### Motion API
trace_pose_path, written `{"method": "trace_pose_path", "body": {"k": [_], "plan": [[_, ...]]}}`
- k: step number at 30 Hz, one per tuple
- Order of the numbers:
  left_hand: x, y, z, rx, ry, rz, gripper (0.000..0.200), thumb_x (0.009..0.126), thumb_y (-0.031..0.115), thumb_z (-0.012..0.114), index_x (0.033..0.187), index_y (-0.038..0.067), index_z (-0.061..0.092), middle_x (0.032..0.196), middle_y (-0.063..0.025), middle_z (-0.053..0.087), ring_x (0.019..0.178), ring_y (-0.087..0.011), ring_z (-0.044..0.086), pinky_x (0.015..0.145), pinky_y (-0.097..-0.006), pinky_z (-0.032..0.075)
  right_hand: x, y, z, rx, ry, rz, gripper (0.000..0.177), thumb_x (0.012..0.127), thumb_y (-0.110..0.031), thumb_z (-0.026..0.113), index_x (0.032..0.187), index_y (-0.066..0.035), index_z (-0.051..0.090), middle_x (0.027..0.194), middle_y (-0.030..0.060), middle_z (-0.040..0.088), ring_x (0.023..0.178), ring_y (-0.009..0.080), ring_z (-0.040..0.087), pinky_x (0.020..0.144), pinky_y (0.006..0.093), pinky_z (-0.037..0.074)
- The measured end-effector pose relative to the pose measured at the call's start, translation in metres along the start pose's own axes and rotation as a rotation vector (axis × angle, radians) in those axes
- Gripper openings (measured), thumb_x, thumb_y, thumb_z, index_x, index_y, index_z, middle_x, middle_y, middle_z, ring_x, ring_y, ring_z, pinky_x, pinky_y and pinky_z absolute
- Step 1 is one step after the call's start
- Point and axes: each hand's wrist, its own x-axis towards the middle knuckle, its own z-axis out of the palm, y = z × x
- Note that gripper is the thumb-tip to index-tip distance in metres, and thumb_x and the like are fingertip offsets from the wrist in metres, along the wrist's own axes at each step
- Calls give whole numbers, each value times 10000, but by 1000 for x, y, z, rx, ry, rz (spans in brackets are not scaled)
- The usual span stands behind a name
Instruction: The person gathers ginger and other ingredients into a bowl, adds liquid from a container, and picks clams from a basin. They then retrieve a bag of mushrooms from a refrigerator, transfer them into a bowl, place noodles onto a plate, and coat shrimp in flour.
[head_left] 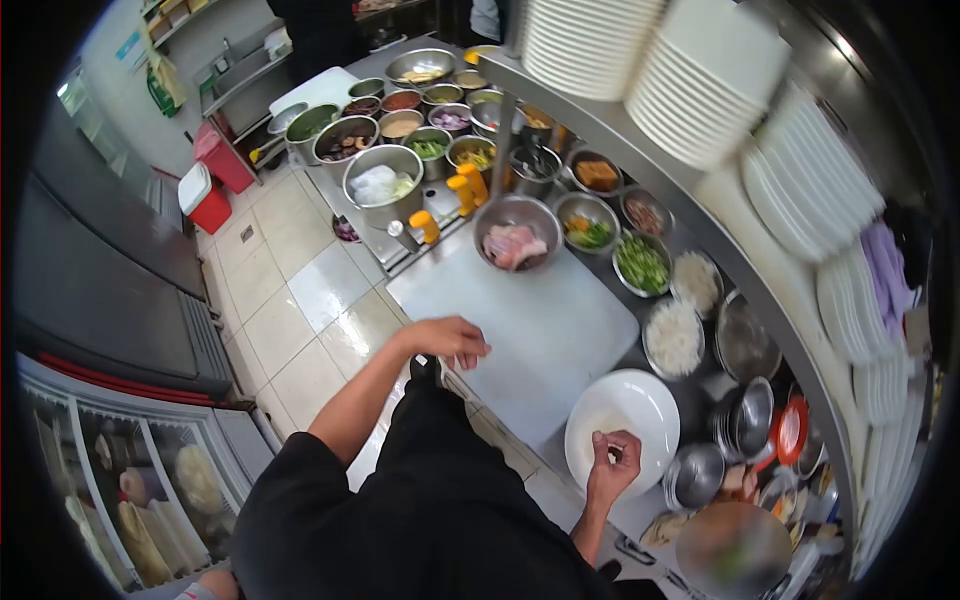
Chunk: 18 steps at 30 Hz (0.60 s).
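My left hand [455,342] hangs over the near left edge of a white cutting board [540,330], fingers loosely bent and apart, with nothing visible in them. Above a round white plate [655,430], my right hand [613,465] has its thumb and fingers drawn together. Whatever they hold, if anything, is too small to make out. Some pale stuff lies on the plate under that hand. Beyond the board's far edge stands a steel bowl [485,215] with raw pale-pink meat [513,246] in it.
Bowls of white shreds [673,338], chopped greens [642,263] and other ingredients line the board's right side. A steel shelf [640,130] with stacked white plates [590,50] overhangs them. Yellow-capped bottles [424,227] stand at the far left. A glass-topped case [140,480] is at left.
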Motion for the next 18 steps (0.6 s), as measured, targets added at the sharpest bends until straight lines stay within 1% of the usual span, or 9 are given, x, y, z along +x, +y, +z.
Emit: {"method": "trace_pose_path", "body": {"k": [2, 4, 6, 8, 12, 14, 15, 16, 18], "plan": [[-21, 13, -71, 22, 216, 157, 247, 866, 238, 549, 949, 9, 598, 811, -89, 645, 739, -144, 628, 585, -267, 511, 8, 11, 25, 21, -36, 27, 147, 730, -50, 706, 719, -50, 560, 836, 46, 550, 742, 129, 527, 586, 246, 442], [-34, 22, -153, 9, 531, 273, 225, 851, 227, 568, 920, 15, 597, 799, -83, 644, 702, -146, 629, 563, -266, 505, 20, 5, 61, -112, -40, 20, 151, 731, -50, 704, 735, -56, 554, 846, 42, 549, 746, 131, 529, 578, 240, 446], [-32, 29, -242, -166, 779, 318, 236, 845, 210, 553, 923, -2, 620, 765, -65, 628, 657, -145, 612, 510, -269, 487, 32, -10, 100, -146, -58, -6, 138, 735, -43, 693, 785, -48, 563, 879, 54, 555, 747, 138, 536, 576, 242, 458], [-12, 31, -331, -302, 980, 388, 217, 831, 173, 557, 921, -17, 609, 745, -77, 610, 612, -140, 591, 488, -258, 477, 40, -28, 135, -175, -88, 162, 134, 752, -52, 677, 821, -49, 562, 883, 40, 556, 762, 127, 533, 624, 250, 432], [58, 21, -500, -457, 1115, 382, 227, 802, 169, 586, 861, -49, 569, 700, -123, 579, 529, -181, 554, 418, -275, 450, 48, -55, 191, -295, -95, 173, 137, 754, -53, 669, 854, -38, 576, 907, 60, 569, 754, 129, 550, 613, 249, 448], [85, 21, -561, -590, 1031, 285, 303, 807, 178, 580, 991, -58, 532, 794, -164, 567, 652, -225, 594, 523, -304, 494, 45, -51, 210, -318, -46, 190, 111, 754, -53, 665, 831, -33, 588, 888, 53, 577, 746, 128, 554, 594, 242, 454], [98, 26, -587, -625, 1071, 130, 331, 799, 182, 595, 1006, -68, 527, 848, -192, 559, 681, -262, 610, 548, -326, 518, 43, -53, 218, -364, -41, 184, 98, 751, -45, 661, 818, -36, 591, 870, 59, 576, 732, 137, 557, 571, 242, 464], [110, 27, -602, -647, 1161, 153, 353, 787, 174, 618, 1017, -76, 526, 860, -214, 569, 701, -288, 621, 580, -339, 536, 39, -56, 226, -412, -32, 182, 86, 748, -37, 657, 806, -39, 595, 851, 65, 576, 718, 145, 560, 548, 243, 473], [137, 13, -643, -553, 1262, 175, 296, 785, 206, 608, 802, -89, 580, 731, -184, 608, 578, -267, 616, 455, -334, 488, 35, -59, 236, -442, 43, 260, 76, 739, -51, 667, 783, -45, 605, 810, 67, 584, 698, 151, 571, 544, 259, 474]]}}
